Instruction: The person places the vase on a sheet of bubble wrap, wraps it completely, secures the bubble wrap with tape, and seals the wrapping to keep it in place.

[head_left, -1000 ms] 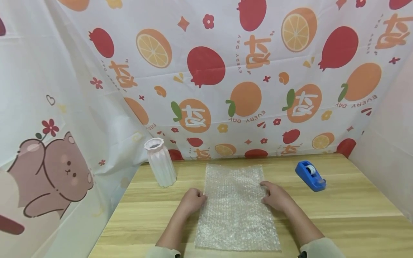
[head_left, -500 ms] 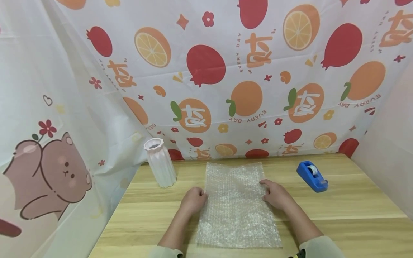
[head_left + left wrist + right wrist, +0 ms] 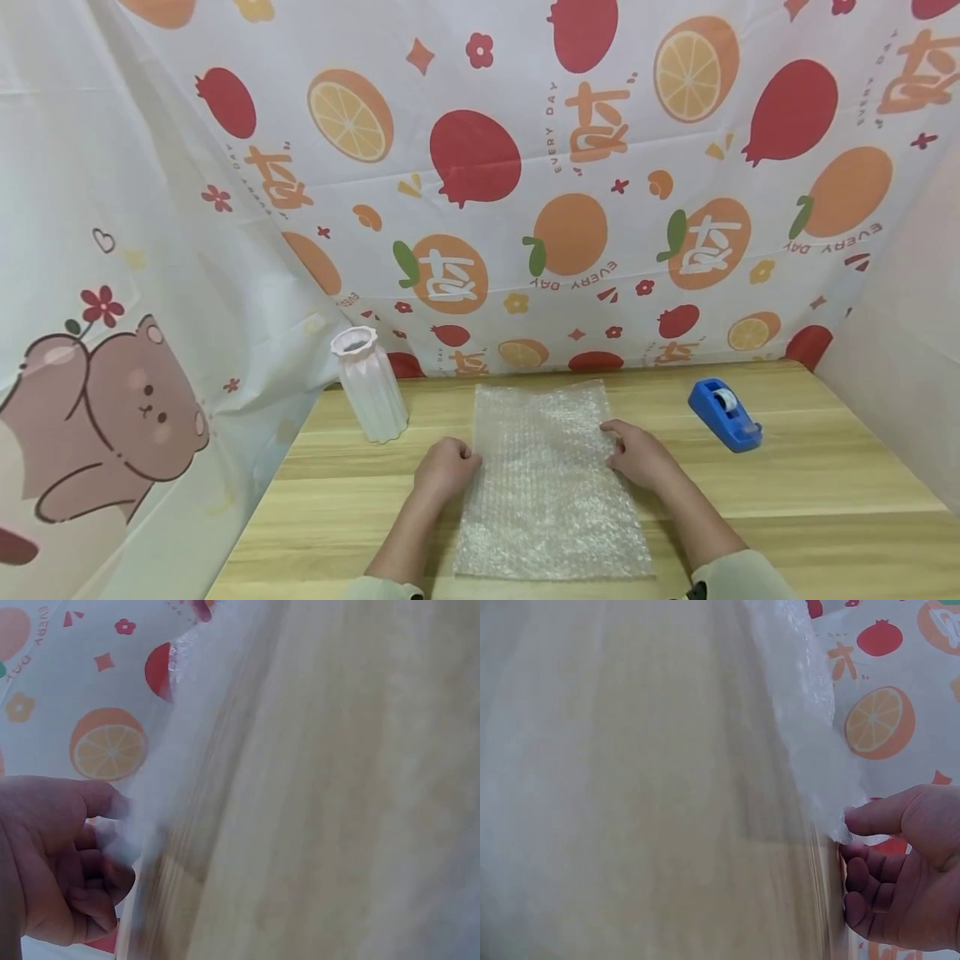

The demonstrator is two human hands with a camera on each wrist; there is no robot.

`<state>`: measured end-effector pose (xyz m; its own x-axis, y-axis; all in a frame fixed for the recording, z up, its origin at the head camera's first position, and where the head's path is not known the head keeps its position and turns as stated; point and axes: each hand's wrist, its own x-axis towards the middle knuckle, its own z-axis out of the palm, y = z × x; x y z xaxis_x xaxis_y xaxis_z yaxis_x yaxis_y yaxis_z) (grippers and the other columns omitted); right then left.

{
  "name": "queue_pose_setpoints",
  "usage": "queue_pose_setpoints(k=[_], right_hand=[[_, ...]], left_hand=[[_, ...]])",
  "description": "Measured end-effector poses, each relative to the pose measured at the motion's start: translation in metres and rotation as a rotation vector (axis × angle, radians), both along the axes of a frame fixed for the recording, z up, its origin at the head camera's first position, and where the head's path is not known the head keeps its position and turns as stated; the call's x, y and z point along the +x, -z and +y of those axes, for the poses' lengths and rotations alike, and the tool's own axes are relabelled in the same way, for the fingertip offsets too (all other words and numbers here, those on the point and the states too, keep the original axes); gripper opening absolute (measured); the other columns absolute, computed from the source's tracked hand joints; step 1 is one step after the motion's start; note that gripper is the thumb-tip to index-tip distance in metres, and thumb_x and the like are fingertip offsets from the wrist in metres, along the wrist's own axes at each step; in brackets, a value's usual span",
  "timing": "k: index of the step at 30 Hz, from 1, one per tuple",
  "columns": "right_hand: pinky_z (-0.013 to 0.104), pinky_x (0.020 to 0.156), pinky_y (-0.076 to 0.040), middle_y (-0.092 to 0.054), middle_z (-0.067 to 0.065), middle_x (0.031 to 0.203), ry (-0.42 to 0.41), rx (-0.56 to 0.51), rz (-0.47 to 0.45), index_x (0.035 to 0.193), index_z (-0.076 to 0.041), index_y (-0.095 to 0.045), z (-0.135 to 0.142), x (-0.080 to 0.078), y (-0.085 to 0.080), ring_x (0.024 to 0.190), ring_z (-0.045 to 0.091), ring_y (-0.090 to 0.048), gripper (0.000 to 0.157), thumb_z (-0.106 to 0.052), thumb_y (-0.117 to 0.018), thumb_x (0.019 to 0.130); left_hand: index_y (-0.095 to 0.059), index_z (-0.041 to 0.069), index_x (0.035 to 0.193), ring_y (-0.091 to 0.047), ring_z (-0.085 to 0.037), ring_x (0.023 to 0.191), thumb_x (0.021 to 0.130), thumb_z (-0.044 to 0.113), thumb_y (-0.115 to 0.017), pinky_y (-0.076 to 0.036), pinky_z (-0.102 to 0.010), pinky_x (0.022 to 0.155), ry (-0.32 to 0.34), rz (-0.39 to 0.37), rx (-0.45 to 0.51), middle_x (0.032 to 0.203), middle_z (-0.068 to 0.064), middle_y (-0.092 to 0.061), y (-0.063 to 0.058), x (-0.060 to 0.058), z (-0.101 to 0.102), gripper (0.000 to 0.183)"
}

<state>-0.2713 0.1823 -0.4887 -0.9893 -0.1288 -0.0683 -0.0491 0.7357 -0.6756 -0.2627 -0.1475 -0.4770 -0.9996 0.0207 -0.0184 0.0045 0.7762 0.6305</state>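
Bubble wrap spreads out between your two hands, over the middle of the table. Behind it, a white cloth printed with oranges, red fruit and small flowers hangs down to the table's back edge. Off to your left, another cloth panel carries a brown bear holding up a red flower. You have pale wood grain across the tabletop below. The clear, roughly rectangular sheet runs from near the table's back edge down between your forearms, its far edge dipping in the middle; you can't tell how much of it actually rests on the wood. Your pale sleeves show at the bottom. A white ribbed vase stands toward the back, left of the sheet and apart from it. Over on your right, beyond your right hand, sits a blue tape dispenser, touching neither hand nor sheet. That hand pinches the sheet's right edge between its fingertips, while your left hand pinches the left edge, its lower fingers curled in. Smallest is the roll of tape, seated in the dispenser.
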Motion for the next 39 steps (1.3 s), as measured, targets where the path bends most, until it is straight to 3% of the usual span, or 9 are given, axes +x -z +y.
queue_pose_setpoints(k=[4,7,9,11,14,17,19,25,39], right_hand=[[0.033,0.061,-0.04,-0.055,0.004,0.078,0.0,0.024,0.006,0.134,-0.009,-0.056,-0.001,0.0,-0.003,0.069,0.018,-0.05,0.051,-0.008,-0.071,0.086],[0.036,0.067,-0.046,-0.058,0.005,0.086,-0.005,0.054,0.024,0.134,-0.009,-0.057,-0.004,0.002,-0.007,0.076,0.019,-0.053,0.05,-0.01,-0.071,0.086],[0.037,0.07,-0.047,-0.058,0.006,0.091,-0.027,0.071,0.047,0.134,-0.01,-0.058,-0.01,0.003,-0.01,0.08,0.019,-0.053,0.05,-0.012,-0.07,0.086],[0.037,0.07,-0.047,-0.057,0.006,0.094,-0.07,0.083,0.074,0.133,-0.012,-0.059,-0.019,0.007,-0.014,0.082,0.019,-0.052,0.049,-0.014,-0.071,0.086],[0.036,0.069,-0.044,-0.053,0.006,0.094,-0.164,0.112,0.118,0.131,-0.014,-0.062,-0.035,0.012,-0.019,0.082,0.018,-0.049,0.048,-0.017,-0.073,0.084],[0.038,0.072,-0.046,-0.052,0.006,0.098,-0.261,0.174,0.16,0.129,-0.015,-0.064,-0.051,0.019,-0.021,0.086,0.019,-0.05,0.049,-0.023,-0.075,0.082],[0.043,0.076,-0.049,-0.054,0.009,0.104,-0.308,0.221,0.177,0.128,-0.016,-0.065,-0.06,0.023,-0.02,0.093,0.022,-0.053,0.05,-0.026,-0.077,0.08],[0.053,0.083,-0.05,-0.056,0.016,0.115,-0.305,0.295,0.13,0.125,-0.018,-0.067,-0.067,0.03,-0.017,0.104,0.034,-0.057,0.053,-0.035,-0.081,0.077],[0.049,0.088,-0.05,-0.059,0.009,0.105,-0.121,0.166,0.006,0.125,-0.013,-0.066,-0.025,0.017,-0.013,0.097,0.025,-0.059,0.051,-0.023,-0.082,0.078]], left_hand=[[-0.053,0.015,0.058,-0.045,-0.016,0.052,0.089,0.031,-0.065,-0.035,-0.032,0.048,-0.03,-0.002,-0.065,0.056,0.002,-0.049,-0.003,0.001,0.0,0.037],[-0.069,0.009,0.082,-0.062,-0.023,0.07,0.088,0.033,-0.069,-0.047,-0.039,0.059,-0.042,0.057,-0.15,0.079,-0.004,-0.067,-0.007,0.002,0.003,0.025],[-0.071,0.008,0.101,-0.066,-0.029,0.087,0.086,0.033,-0.072,-0.052,-0.046,0.069,-0.01,0.126,-0.206,0.097,-0.009,-0.07,-0.01,0.004,0.008,0.03],[-0.068,0.007,0.115,-0.064,-0.035,0.101,0.084,0.032,-0.075,-0.053,-0.05,0.078,0.077,0.196,-0.234,0.111,-0.013,-0.067,-0.014,0.006,0.017,0.04],[-0.066,0.011,0.122,-0.057,-0.038,0.112,0.083,0.037,-0.076,-0.051,-0.053,0.087,0.273,0.246,-0.292,0.124,-0.016,-0.061,-0.016,0.01,0.031,0.048],[-0.062,0.016,0.13,-0.05,-0.038,0.125,0.082,0.045,-0.075,-0.046,-0.057,0.096,0.424,0.207,-0.353,0.137,-0.015,-0.054,-0.014,0.014,0.042,0.058],[-0.06,0.019,0.133,-0.046,-0.038,0.13,0.08,0.05,-0.075,-0.043,-0.061,0.099,0.466,0.169,-0.396,0.142,-0.014,-0.051,-0.011,0.017,0.047,0.063],[-0.061,0.02,0.13,-0.045,-0.037,0.131,0.074,0.055,-0.078,-0.042,-0.064,0.098,0.48,0.117,-0.462,0.142,-0.012,-0.05,-0.007,0.02,0.052,0.068],[-0.064,0.014,0.124,-0.049,-0.036,0.127,0.07,0.047,-0.084,-0.047,-0.059,0.093,0.465,0.098,-0.428,0.136,-0.012,-0.055,-0.014,0.02,0.05,0.067]])
